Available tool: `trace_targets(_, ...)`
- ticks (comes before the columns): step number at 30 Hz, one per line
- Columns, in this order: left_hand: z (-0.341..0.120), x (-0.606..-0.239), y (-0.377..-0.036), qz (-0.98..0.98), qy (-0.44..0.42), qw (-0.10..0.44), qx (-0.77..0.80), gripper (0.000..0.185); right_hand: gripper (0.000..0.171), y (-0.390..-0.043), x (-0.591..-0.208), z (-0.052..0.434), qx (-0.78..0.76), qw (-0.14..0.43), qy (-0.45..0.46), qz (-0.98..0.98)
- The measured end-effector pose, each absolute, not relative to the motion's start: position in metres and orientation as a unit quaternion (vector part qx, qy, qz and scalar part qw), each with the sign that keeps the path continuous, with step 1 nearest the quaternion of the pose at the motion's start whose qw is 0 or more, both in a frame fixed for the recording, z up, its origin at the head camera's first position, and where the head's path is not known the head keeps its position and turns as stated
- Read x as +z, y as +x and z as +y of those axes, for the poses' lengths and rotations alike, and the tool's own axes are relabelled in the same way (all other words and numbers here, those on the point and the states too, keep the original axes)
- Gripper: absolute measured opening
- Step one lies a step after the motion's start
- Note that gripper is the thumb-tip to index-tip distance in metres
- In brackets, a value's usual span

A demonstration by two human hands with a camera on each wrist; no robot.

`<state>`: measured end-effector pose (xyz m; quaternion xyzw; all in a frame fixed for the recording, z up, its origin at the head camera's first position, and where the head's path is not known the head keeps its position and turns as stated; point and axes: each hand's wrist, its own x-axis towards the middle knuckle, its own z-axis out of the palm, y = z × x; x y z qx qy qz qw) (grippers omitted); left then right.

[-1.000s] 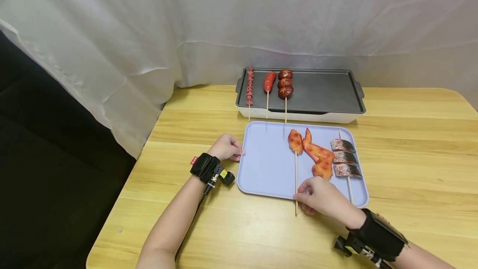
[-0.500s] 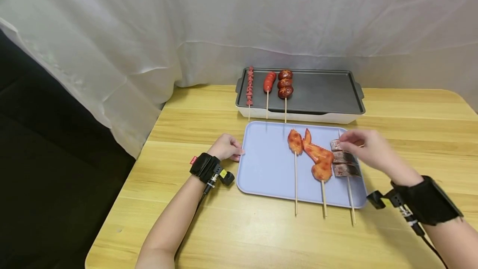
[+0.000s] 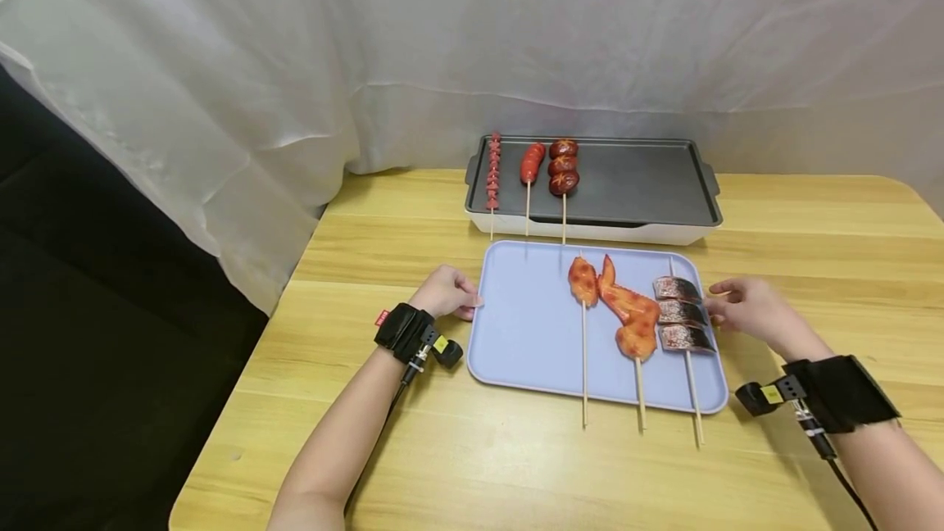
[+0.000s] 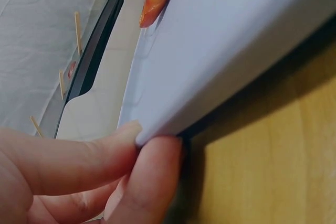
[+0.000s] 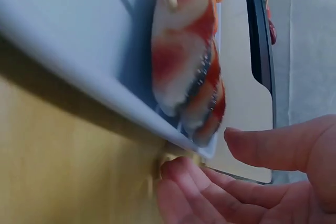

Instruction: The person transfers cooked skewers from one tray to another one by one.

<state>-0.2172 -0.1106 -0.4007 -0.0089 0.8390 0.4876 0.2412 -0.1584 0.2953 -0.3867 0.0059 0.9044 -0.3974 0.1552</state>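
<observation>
My left hand (image 3: 446, 292) pinches the left rim of a pale blue tray (image 3: 524, 326) between thumb and fingers; in the left wrist view the tray's edge (image 4: 210, 85) looks slightly raised off the wood. Beside the tray's right rim is my right hand (image 3: 754, 314), its thumb (image 5: 257, 148) and fingers apart with the rim near the gap; whether they touch it I cannot tell. On the tray lie a small chicken piece on a stick (image 3: 583, 281), a chicken wing skewer (image 3: 633, 314) and a fish-slice skewer (image 3: 682, 314), with their sticks overhanging the front rim.
Behind the tray stands a white grill with a dark plate (image 3: 634, 183). It bears a thin red skewer (image 3: 493, 170), a sausage skewer (image 3: 532, 162) and a mushroom skewer (image 3: 564, 166) at its left. A white cloth (image 3: 590, 31) hangs behind the wooden table (image 3: 811, 252).
My right hand has left the chicken wing's stick, passed over the top of the fish-slice skewer, and come to the tray's right rim. The left hand stays put.
</observation>
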Motion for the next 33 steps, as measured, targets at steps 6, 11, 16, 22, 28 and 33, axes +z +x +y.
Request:
trace_targets(6,-0.110,-0.400,-0.216,0.836,-0.012,0.243,0.492,0.013,0.048,-0.158,-0.395,0.301,-0.468,0.204,0.026,0.860)
trace_targets(11,-0.110,-0.400,-0.217,0.836,-0.013,0.243,0.493,0.012,0.049,-0.159,-0.401,0.306,-0.504,0.230,0.037,0.832)
trace_targets(16,-0.110,-0.400,-0.217,0.836,-0.011,0.243,0.492,0.011,0.050,-0.160,-0.405,0.308,-0.524,0.235,0.055,0.817)
trace_targets(22,-0.109,-0.399,-0.216,0.836,-0.013,0.243,0.493,0.011,0.051,-0.161,-0.410,0.311,-0.542,0.240,0.074,0.802)
trace_targets(28,-0.110,-0.399,-0.215,0.835,-0.012,0.240,0.494,0.010,0.052,-0.163,-0.412,0.312,-0.555,0.241,0.071,0.793)
trace_targets(33,-0.110,-0.399,-0.216,0.838,-0.006,0.240,0.489,0.010,0.051,-0.164,-0.413,0.312,-0.559,0.239,0.066,0.791)
